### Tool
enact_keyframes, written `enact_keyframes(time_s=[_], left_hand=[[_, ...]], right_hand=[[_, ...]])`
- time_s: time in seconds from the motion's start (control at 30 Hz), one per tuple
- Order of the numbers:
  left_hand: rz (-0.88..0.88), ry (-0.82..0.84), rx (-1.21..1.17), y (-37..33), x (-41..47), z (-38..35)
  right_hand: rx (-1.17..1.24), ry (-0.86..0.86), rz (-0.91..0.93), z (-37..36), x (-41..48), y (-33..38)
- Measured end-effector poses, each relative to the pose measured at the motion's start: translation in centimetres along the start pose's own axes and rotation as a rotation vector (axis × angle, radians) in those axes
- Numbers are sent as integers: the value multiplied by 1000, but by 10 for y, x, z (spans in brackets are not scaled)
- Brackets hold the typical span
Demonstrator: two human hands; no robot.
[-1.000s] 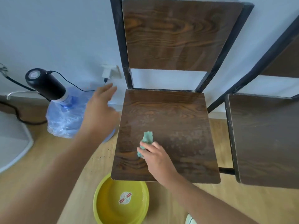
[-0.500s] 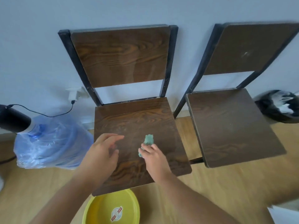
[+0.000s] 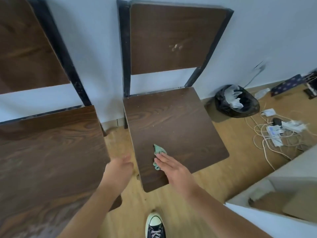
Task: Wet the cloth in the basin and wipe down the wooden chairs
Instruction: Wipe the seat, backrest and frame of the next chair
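Note:
A small green cloth (image 3: 158, 149) lies on the front left part of the seat of a dark wooden chair (image 3: 180, 121) with a black metal frame. My right hand (image 3: 173, 170) presses flat on the cloth's near end, fingers stretched out and together. My left hand (image 3: 118, 170) hovers open over the floor gap between this chair and a second wooden chair (image 3: 51, 148) on the left, touching nothing. The right chair's seat shows pale specks, and its backrest has a whitish mark. The basin is out of view.
Both chairs stand against a pale wall. A bin lined with a black bag (image 3: 236, 102) sits right of the chair, with a tangle of white cables and chargers (image 3: 277, 133) on the wooden floor beyond. Pale furniture (image 3: 283, 194) fills the lower right. My shoe (image 3: 155, 225) is below.
My view has swung right, from the left chair to the right one. My right hand carried the cloth onto the right chair's seat. The yellow basin and water bottle have left the view.

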State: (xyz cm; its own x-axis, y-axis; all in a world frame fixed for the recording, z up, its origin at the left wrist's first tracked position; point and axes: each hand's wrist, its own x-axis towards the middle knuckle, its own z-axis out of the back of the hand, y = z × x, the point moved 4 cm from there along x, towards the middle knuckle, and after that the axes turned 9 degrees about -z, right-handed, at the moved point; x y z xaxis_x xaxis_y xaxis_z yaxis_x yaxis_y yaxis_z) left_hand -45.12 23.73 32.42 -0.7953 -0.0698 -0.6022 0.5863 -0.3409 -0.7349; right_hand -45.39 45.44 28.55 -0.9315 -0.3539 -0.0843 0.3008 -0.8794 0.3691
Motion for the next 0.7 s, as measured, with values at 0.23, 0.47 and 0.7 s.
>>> enact_keyframes(time_s=[0.23, 0.47, 0.7], left_hand=[[182, 28, -81, 24, 30, -46], [302, 37, -277, -7, 22, -44], [449, -106, -406, -5, 28, -27]], right_hand=[[-84, -104, -406, 44, -14, -167], [69, -243, -643, 57, -22, -171], [291, 5, -113, -47, -40, 38]])
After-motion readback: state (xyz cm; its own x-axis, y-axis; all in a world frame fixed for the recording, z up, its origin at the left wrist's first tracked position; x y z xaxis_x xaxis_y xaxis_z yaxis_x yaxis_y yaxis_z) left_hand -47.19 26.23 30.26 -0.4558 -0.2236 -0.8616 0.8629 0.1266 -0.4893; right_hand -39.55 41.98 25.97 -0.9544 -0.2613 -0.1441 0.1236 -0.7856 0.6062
